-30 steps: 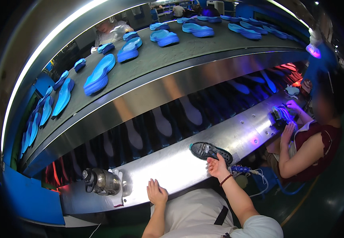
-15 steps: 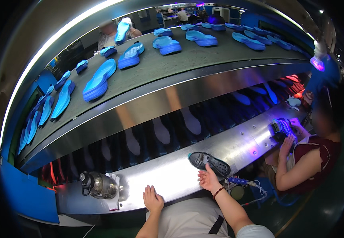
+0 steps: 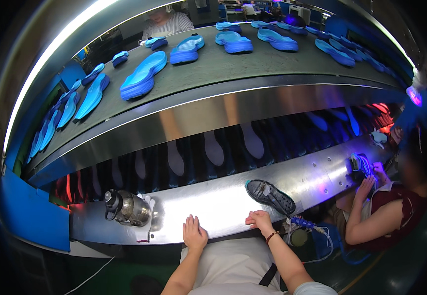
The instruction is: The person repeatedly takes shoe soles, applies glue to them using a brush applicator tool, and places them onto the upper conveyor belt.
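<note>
My left hand (image 3: 194, 233) rests flat at the front edge of the shiny metal ledge, its fingers stretched out and nothing in them. My right hand (image 3: 260, 221), with a beaded bracelet at the wrist, hovers over the ledge's near edge. Its fingers are loosely bent and hold nothing visible. Just beyond it and to the right lies a dark shoe piece (image 3: 271, 196), with a dotted face up and a teal patch at its far end. The right hand is apart from it.
A clear bottle with a black lid (image 3: 128, 209) stands on the ledge (image 3: 213, 201) at left, beside a pale glove. Blue soles (image 3: 144, 76) cover the green conveyor (image 3: 203, 73). Dark sole shapes show below it. At right, a co-worker (image 3: 383, 211) handles a shoe (image 3: 360, 166).
My right hand has drawn back from the dark shoe piece, its fingers bending inward. My left hand stays on the ledge. The person across the conveyor no longer holds up a blue sole.
</note>
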### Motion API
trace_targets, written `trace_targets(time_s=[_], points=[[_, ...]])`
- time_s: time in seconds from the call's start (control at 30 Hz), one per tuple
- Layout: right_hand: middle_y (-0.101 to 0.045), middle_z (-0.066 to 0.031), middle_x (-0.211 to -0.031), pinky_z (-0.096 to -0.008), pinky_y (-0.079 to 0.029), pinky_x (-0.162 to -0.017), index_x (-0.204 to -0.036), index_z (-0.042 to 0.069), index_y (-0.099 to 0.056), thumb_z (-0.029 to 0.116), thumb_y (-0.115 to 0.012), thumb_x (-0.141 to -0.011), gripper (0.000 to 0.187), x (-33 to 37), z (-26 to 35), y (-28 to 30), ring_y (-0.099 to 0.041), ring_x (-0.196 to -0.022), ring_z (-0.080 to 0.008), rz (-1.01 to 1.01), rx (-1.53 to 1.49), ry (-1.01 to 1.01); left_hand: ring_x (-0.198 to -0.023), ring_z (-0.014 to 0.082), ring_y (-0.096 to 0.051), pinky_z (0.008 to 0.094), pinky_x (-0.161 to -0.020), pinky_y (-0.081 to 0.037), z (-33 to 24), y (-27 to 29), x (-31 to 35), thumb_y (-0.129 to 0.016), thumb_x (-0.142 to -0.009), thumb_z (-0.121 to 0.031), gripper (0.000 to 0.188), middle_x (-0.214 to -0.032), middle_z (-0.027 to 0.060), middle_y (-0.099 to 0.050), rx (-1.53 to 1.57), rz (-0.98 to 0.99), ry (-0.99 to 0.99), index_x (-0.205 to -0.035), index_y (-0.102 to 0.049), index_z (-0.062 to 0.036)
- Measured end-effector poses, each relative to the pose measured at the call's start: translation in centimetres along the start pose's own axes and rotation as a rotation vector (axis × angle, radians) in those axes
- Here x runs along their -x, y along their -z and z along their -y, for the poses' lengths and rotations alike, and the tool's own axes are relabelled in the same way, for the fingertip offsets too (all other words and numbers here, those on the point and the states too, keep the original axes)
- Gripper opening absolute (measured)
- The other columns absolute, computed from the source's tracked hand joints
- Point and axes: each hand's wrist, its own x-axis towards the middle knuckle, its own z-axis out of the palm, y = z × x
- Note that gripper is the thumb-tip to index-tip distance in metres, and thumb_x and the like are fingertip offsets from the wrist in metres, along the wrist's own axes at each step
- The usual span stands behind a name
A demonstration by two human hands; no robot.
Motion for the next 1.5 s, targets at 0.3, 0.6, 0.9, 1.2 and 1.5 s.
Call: trace_targets(time_s=[0.3, 0.6, 0.9, 1.2, 1.5], points=[[-0.062, -0.0047, -0.070, -0.0216, -0.042, -0.053, -0.077, 0.001, -0.057, 0.025, -0.044, -0.091, 0.030, 4.2, -3.7, -0.3, -0.054, -0.056, -0.0091, 0.134, 0.299, 0.232, -0.113, 0.0331, -0.044, 0.0442, -0.097, -0.030, 0.5, -0.6, 0.3, -0.049, -0.070, -0.010, 0.042, -0.120, 0.0198, -0.049, 0.004, -0.007, -0.002, -0.111, -0.054, -0.0014], [-0.044, -0.0224, -0.123, -0.0364, -0.035, -0.095, -0.118, -0.004, -0.045, 0.055, -0.051, -0.074, 0.074, 7.7, -9.8, 3.1, -0.041, -0.115, -0.0340, -0.030, 1.061, 0.016, -0.108, 0.0330, -0.048, 0.0429, -0.093, -0.035, 1.1, 1.6, 0.7, -0.050, -0.076, -0.011, 0.028, -0.115, 0.0182, -0.052, 0.322, 0.021, 0.134, -0.101, -0.059, -0.0035], [-0.047, -0.0306, -0.116, -0.0343, -0.035, -0.095, -0.111, -0.015, -0.047, 0.062, -0.049, -0.072, 0.086, 4.0, -11.5, 4.3, -0.046, -0.113, -0.0359, -0.018, 0.919, -0.344, -0.108, 0.0323, -0.043, 0.0411, -0.090, -0.034, 1.9, 6.4, 7.4, -0.059, -0.073, -0.015, 0.025, -0.116, 0.0165, -0.046, 0.070, 0.176, 0.041, -0.097, -0.059, -0.0055], [-0.053, -0.0241, -0.114, -0.0340, -0.038, -0.090, -0.110, -0.009, -0.052, 0.053, -0.053, -0.076, 0.071, 2.8, -13.7, 7.8, -0.050, -0.109, -0.0311, -0.159, 0.782, -0.533, -0.131, 0.0327, -0.009, 0.0470, -0.105, -0.006, 6.1, 2.9, 9.8, -0.057, -0.066, -0.057, 0.093, -0.140, 0.0206, -0.015, -0.069, 0.688, 0.858, -0.133, -0.025, -0.0009], [-0.062, -0.0180, -0.089, -0.0353, -0.044, -0.076, -0.097, -0.003, -0.060, 0.033, -0.052, -0.081, 0.041, -0.4, -21.5, 12.7, -0.058, -0.083, -0.0233, -0.136, 1.026, -0.291, -0.132, 0.0318, -0.008, 0.0508, -0.104, -0.006, 5.9, 0.8, 8.7, -0.036, -0.084, -0.047, 0.070, -0.143, 0.0154, -0.012, 0.041, 0.853, 1.022, -0.135, -0.022, -0.0015]])
